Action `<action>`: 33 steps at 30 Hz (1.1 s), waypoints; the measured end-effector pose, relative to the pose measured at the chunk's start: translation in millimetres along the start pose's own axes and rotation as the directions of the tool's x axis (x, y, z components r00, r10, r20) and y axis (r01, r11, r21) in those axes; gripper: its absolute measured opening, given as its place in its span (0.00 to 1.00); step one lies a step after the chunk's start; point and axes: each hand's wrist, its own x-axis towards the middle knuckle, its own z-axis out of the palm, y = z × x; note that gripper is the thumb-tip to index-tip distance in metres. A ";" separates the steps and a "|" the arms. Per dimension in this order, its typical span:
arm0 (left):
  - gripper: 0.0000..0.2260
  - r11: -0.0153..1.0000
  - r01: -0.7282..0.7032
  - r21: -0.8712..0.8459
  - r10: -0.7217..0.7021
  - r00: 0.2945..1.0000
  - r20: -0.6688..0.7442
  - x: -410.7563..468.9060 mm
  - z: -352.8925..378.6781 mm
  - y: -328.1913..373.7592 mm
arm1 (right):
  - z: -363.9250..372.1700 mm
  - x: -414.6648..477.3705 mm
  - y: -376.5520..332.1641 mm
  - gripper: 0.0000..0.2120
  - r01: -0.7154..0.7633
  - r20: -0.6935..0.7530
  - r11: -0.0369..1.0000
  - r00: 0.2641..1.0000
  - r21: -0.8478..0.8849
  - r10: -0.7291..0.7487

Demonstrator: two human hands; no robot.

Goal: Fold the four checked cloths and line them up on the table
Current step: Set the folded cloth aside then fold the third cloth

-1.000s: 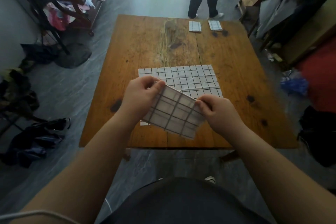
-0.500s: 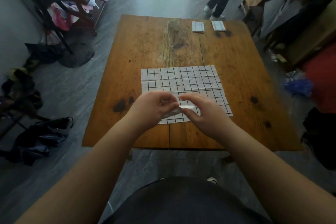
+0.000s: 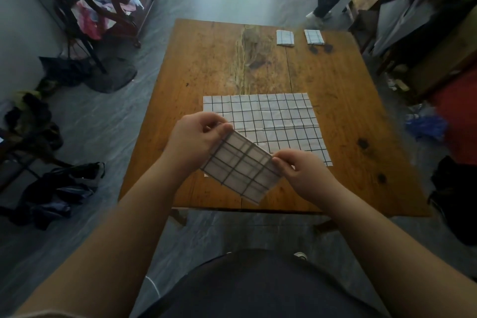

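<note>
Checked cloth, folded into a small limp rectangle of white fabric with dark grid lines, hung tilted above the near edge of the wooden table. The left hand pinched its upper corner and the right hand pinched its right edge, fingers and thumbs curled onto the fabric. Just beyond it a second checked cloth lay spread flat on the worn, knotted planks, marked with fold creases, its near part hidden behind the held one. Well apart, by the table's far edge, a left folded cloth and a right folded cloth lay side by side, not touching. Past the table a dark chair was heaped with soft pink and grey clothes.
</note>
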 end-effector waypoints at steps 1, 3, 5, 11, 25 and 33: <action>0.05 1.000 0.005 -0.001 -0.005 1.000 -0.028 0.4 -5.8 -1.7 | -1.4 -1.5 4.7 0.08 -0.014 -0.008 1.000 1.000 -0.011 0.014; 0.04 1.000 0.000 -0.003 -0.001 0.997 -0.075 0.4 -14.1 -4.5 | -3.9 -2.5 12.5 0.08 -0.051 -0.017 0.998 0.999 -0.023 0.050; 0.04 1.000 -0.003 -0.004 0.003 0.996 -0.084 0.3 -15.9 -5.9 | -5.4 -2.0 18.0 0.08 -0.079 -0.033 0.996 0.996 -0.047 0.077; 0.03 0.998 -0.037 0.044 0.033 0.996 0.089 -1.6 -3.6 5.3 | -1.8 1.1 -1.2 0.18 0.020 -0.139 1.000 0.990 0.007 -0.019; 0.08 1.000 0.010 0.015 -0.011 0.997 0.077 2.1 -1.6 -8.5 | 15.6 -0.4 -19.2 0.05 0.137 -0.023 0.975 0.991 0.172 -0.135; 0.24 1.000 0.012 0.022 -0.018 0.958 0.286 -8.3 24.8 -17.6 | 14.1 0.0 -19.3 0.05 0.064 -0.052 0.970 0.997 0.235 -0.053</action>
